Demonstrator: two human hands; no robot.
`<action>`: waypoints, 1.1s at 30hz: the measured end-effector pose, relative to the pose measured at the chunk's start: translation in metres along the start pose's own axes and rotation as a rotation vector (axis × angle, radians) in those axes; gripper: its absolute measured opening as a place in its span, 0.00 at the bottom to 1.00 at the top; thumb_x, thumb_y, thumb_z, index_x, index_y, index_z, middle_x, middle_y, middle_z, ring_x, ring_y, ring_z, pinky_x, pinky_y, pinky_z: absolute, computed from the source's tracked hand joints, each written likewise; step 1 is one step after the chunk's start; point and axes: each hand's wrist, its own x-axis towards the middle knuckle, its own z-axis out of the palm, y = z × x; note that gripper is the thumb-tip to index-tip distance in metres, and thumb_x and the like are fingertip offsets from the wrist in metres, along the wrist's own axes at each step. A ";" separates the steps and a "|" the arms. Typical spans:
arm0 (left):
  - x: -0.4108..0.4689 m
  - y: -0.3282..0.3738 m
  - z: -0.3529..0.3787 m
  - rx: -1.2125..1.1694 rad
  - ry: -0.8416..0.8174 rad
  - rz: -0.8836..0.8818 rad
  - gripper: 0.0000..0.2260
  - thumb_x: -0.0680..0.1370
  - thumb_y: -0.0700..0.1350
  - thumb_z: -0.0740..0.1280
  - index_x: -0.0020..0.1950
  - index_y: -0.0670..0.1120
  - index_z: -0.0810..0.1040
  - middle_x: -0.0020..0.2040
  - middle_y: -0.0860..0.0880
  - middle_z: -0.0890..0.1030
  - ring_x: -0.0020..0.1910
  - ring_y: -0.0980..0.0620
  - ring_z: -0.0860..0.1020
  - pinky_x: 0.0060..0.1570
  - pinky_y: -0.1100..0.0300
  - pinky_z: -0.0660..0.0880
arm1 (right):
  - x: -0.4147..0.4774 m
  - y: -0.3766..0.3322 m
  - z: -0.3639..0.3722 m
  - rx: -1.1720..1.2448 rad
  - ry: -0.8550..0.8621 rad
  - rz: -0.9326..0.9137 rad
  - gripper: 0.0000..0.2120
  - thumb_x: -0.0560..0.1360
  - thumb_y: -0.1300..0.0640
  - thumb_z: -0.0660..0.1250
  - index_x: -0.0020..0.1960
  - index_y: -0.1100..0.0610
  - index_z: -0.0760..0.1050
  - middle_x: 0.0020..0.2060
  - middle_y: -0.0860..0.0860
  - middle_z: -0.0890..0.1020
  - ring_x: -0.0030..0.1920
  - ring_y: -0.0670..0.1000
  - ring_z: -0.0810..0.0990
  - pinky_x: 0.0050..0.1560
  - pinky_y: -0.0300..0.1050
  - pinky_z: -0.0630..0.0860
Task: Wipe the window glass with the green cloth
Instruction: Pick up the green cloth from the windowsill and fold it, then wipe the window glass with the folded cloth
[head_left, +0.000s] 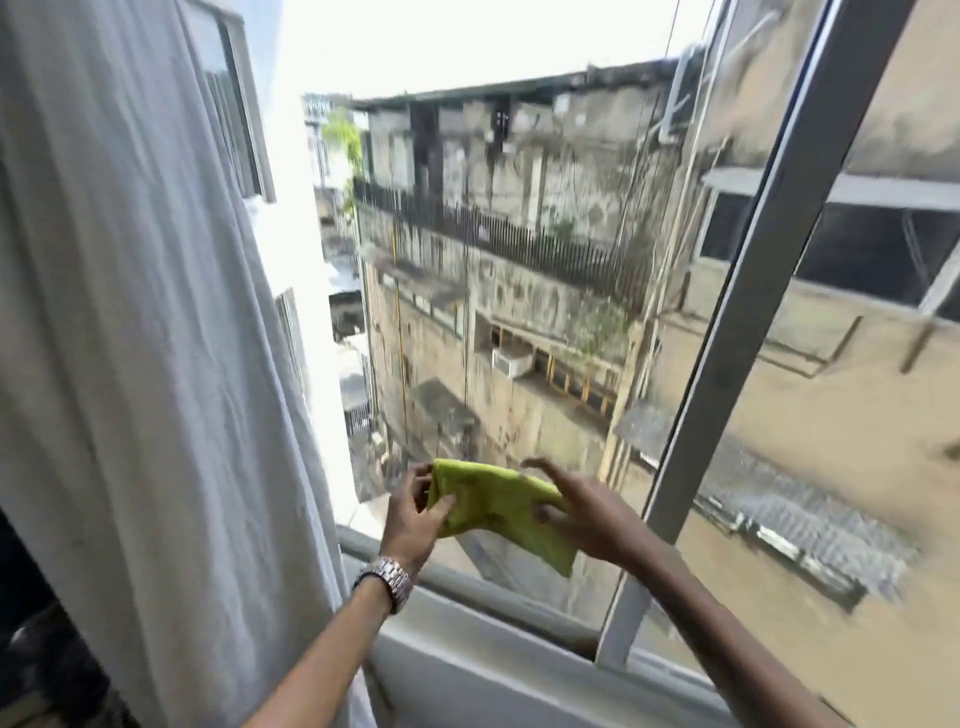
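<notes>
Window glass (519, 322) fills most of the view, seen at a tilt. Weathered building (519, 218) outside, stained walls, dark railing (519, 239) along an upper ledge, white air-conditioner box (511, 361) mounted lower on its wall. Beige building with a dark window sits to the right, behind the second pane (831, 415).

White curtain (130, 338) hangs down the whole left side, creased, its edge overlapping the left of the glass.

Grey window frame post (753, 291) runs diagonally from top right down to the sill, splitting the two panes. Grey sill (493, 670) and bottom rail cross the lower middle.

Both forearms reach up from the bottom edge toward the lower part of the left pane.

Green cloth (498, 506) is folded or bunched, held in the air between the two hands, in front of the bottom of the glass and just above the sill rail. Cannot tell if it touches the glass. One corner droops down to the lower right.

Left hand (415, 512) pinches the cloth's left end, thumb in front, fingers wrapped behind. Right hand (582, 506) grips the right part with thumb under; its fingers (545, 465) are spread and lifted over the top edge. Hands are apart, cloth stretched between them.

Silver metal-link watch (389, 577) on the left wrist; dial not visible.

No readable writing, labels or brands anywhere; view is motion-blurred toward the right.
</notes>
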 end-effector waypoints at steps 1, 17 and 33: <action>0.011 0.036 0.001 -0.004 0.035 0.087 0.17 0.75 0.36 0.73 0.60 0.48 0.77 0.53 0.45 0.84 0.52 0.43 0.84 0.50 0.49 0.84 | 0.006 -0.017 -0.037 -0.105 0.086 -0.060 0.23 0.80 0.51 0.69 0.72 0.43 0.65 0.52 0.57 0.83 0.48 0.59 0.82 0.44 0.50 0.76; 0.110 0.330 0.032 0.118 0.167 0.744 0.10 0.71 0.42 0.78 0.49 0.42 0.83 0.46 0.44 0.88 0.44 0.51 0.86 0.47 0.49 0.86 | 0.129 -0.114 -0.210 -0.331 1.303 0.034 0.13 0.73 0.62 0.74 0.55 0.64 0.77 0.51 0.62 0.79 0.53 0.64 0.78 0.56 0.63 0.80; 0.272 0.359 -0.053 0.652 0.600 1.285 0.29 0.83 0.53 0.47 0.83 0.46 0.50 0.84 0.44 0.50 0.84 0.47 0.48 0.83 0.41 0.49 | 0.211 -0.137 -0.217 0.250 1.826 0.341 0.44 0.79 0.39 0.57 0.79 0.71 0.51 0.79 0.70 0.54 0.80 0.67 0.50 0.82 0.62 0.44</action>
